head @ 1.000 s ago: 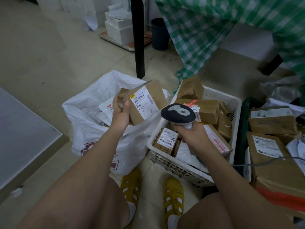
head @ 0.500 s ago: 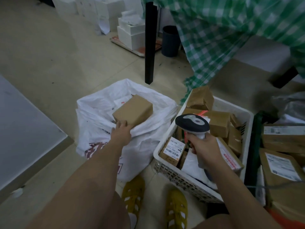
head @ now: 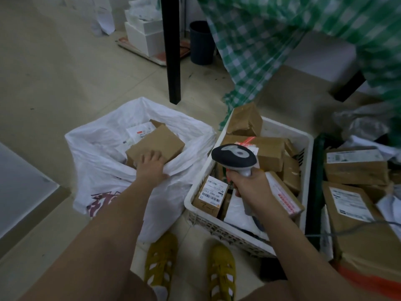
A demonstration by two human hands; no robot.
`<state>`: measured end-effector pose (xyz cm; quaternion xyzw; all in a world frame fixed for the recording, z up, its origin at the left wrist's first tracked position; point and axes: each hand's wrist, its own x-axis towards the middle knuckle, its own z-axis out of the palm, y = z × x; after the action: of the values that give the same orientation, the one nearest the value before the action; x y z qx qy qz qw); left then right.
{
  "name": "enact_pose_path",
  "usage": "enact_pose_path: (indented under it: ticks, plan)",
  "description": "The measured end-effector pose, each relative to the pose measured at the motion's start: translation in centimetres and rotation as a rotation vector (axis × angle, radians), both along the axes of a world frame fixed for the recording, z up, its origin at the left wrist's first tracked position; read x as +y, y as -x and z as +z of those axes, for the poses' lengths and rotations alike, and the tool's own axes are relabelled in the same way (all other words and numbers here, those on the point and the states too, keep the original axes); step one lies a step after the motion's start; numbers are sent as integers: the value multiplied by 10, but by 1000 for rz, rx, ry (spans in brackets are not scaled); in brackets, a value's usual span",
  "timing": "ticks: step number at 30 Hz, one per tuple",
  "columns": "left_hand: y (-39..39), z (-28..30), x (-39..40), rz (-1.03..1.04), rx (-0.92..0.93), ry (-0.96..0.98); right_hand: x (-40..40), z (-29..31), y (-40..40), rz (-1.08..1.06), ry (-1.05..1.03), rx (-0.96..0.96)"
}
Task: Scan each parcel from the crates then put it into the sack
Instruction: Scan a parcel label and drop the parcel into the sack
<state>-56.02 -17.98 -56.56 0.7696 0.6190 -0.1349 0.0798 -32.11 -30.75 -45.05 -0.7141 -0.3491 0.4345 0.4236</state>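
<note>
Left hand (head: 152,168) grips a plain brown cardboard parcel (head: 156,146) inside the white plastic sack (head: 104,161); several parcels remain in the white slatted crate (head: 288,131) under the right hand (head: 249,185), which clasps the grey handheld scanner (head: 235,156).

A black square table leg (head: 173,51) stands on the pale tiled floor (head: 54,68), near a dark round bin (head: 200,43) and green checked cloth (head: 260,40)

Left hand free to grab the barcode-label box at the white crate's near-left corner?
Probably not yet: the left hand is on a brown box in the sack. The labelled box lies uncovered.
</note>
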Motion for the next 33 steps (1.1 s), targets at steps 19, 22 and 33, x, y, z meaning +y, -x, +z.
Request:
enact_pose_path:
  ticks: [19,22,33]
  plan:
    - [32,75,-40,119,-552,-350,0,8,2,-2,-12,-31]
    - [33,68,-49,-60,-235,62,-2,9,3,-21,-12,9]
    - [34,98,-60,170,-552,-397,-3,11,5,-10,-9,-41]
